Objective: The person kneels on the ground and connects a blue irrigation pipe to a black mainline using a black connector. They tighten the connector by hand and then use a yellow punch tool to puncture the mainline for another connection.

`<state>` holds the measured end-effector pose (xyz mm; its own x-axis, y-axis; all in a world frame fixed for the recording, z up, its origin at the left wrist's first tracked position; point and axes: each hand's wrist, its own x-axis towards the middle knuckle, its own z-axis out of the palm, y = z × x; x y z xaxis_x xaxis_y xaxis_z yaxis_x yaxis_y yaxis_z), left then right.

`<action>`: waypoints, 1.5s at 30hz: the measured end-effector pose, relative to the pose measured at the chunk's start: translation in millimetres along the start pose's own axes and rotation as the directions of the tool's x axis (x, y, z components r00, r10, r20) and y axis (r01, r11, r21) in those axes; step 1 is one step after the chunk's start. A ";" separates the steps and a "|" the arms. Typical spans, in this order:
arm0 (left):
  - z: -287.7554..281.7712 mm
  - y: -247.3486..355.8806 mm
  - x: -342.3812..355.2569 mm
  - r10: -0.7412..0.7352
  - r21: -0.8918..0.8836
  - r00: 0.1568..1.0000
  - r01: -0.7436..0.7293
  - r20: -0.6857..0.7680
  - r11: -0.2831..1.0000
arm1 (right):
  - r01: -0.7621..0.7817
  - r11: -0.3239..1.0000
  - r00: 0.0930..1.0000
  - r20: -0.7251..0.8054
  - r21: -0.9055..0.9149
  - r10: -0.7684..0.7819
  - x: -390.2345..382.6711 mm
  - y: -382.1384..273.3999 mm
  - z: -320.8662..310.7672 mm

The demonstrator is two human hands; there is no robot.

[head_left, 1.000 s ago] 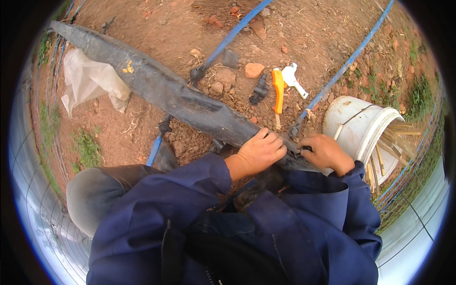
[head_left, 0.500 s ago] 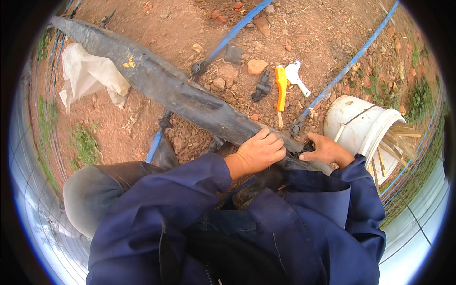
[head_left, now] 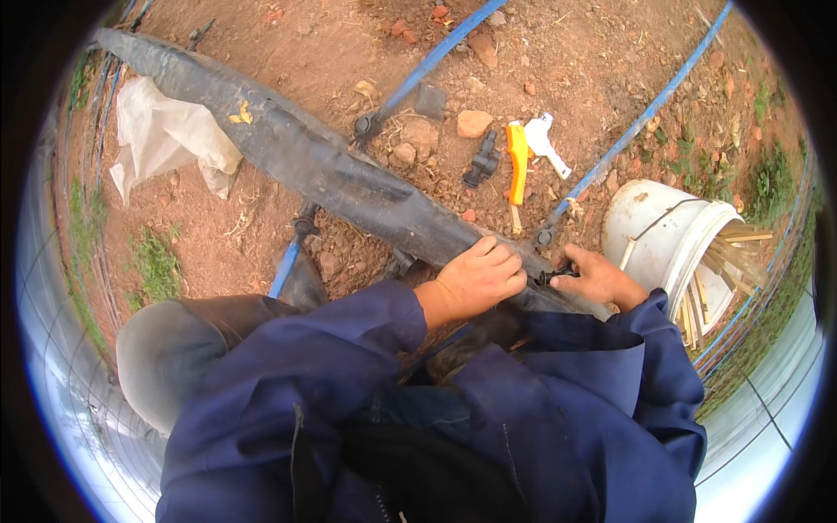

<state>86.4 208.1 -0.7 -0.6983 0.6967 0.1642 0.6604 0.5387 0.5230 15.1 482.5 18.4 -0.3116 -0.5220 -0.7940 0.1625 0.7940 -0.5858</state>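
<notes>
A wide, black flexible hose (head_left: 349, 196) runs diagonally from the far left down to my lap. My left hand (head_left: 478, 277) has its fingers curled over the hose, gripping its upper side. Just right of it, my right hand (head_left: 603, 277) pinches a small black pipe fitting (head_left: 553, 276) against the hose, thumb and forefinger round it. The fingers hide part of the fitting, so I cannot tell how far it sits in the hose wall. Beyond the hose lie a loose black valve fitting (head_left: 482, 159), a yellow-handled tool (head_left: 518, 161) and a white plastic piece (head_left: 547, 144).
A white bucket (head_left: 641, 218) of wooden sticks lies tipped at the right. Blue pipes (head_left: 658, 109) with black connectors cross the reddish soil. A pale plastic sheet (head_left: 161, 131) rests beside the hose at left. Stones (head_left: 473, 123) are scattered beyond the hose.
The right hand and the fitting have shifted slightly, with the fitting turned flatter along the hose. The left hand keeps its grip in nearly the same place.
</notes>
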 end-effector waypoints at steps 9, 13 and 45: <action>2.0 -0.9 -1.4 0.008 -0.016 1.000 -0.008 -0.013 1.000 | 0.222 0.951 0.973 -0.014 -0.214 -0.230 7.6 -11.5 4.5; 2.0 -0.4 -3.5 0.008 -0.014 1.000 -0.008 0.001 1.000 | 0.180 0.828 0.983 0.064 -0.531 -0.172 7.3 -34.0 7.6; 8.2 -2.5 -15.9 0.073 -0.045 0.997 -0.074 -0.037 0.996 | 0.167 0.986 0.981 0.101 0.010 -0.167 27.8 -13.0 45.6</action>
<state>98.1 199.5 -11.5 -0.6582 0.7159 0.2329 0.6975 0.4634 0.5466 47.0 443.5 -3.5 -0.2382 -0.6764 -0.6970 0.1173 0.6923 -0.7120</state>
